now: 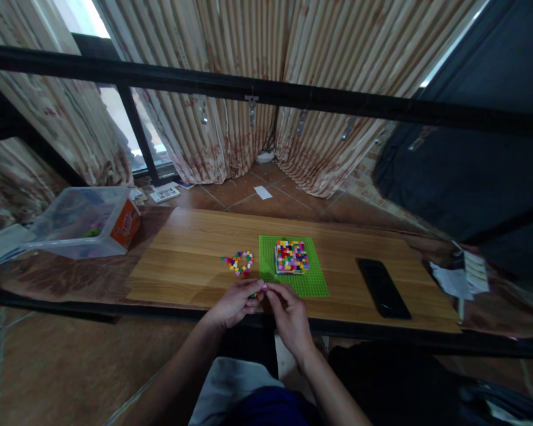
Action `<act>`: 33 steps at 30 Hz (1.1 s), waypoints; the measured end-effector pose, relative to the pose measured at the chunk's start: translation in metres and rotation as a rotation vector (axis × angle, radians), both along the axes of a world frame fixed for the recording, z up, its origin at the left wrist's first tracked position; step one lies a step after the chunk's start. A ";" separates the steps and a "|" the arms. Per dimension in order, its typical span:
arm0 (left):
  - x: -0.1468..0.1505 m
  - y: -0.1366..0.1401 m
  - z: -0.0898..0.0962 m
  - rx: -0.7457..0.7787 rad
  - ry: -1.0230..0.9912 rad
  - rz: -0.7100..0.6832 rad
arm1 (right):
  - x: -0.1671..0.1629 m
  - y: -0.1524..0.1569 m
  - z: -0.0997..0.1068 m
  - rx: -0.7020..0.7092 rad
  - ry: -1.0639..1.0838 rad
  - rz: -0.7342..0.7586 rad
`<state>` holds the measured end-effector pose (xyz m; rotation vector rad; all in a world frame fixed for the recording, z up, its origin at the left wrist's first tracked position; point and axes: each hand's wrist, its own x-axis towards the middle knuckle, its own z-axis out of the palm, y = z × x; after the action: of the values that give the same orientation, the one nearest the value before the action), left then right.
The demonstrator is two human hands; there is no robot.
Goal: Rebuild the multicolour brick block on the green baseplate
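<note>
My left hand [240, 303] is closed around a few small toy bricks [253, 295], with green and yellow showing between its fingers. My right hand [288, 310] pinches a pink brick [265, 286] against them, the fingertips of both hands nearly meeting. Just beyond the hands lies a green baseplate [317, 278] on the wooden board. On it sits a square block built of many-coloured bricks [292, 257]. Left of the plate, loose bricks [235, 264] lie in a rough ring. The fingers partly hide what is held.
A black phone-like slab [382, 288] lies to the right on the wooden board [190, 248]. At the far left stands a clear plastic bin [80, 222] with an orange label. Papers [459, 275] rest at the far right. A dark metal bar [231, 83] crosses before the curtains.
</note>
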<state>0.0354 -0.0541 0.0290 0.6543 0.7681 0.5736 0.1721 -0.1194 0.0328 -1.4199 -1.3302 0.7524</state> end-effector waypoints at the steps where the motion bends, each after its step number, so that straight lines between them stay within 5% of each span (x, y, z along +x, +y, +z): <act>1: 0.000 0.000 0.000 0.001 -0.002 -0.007 | -0.001 0.001 0.000 -0.009 0.007 0.008; 26: -0.001 0.002 0.004 0.001 0.025 -0.095 | 0.003 0.013 -0.007 -0.040 0.086 -0.013; 33: 0.001 0.001 0.001 0.000 0.043 -0.057 | 0.002 0.011 -0.003 0.077 -0.044 -0.111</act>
<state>0.0364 -0.0527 0.0302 0.6882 0.7877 0.5092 0.1737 -0.1087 0.0301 -1.4431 -1.2889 0.5948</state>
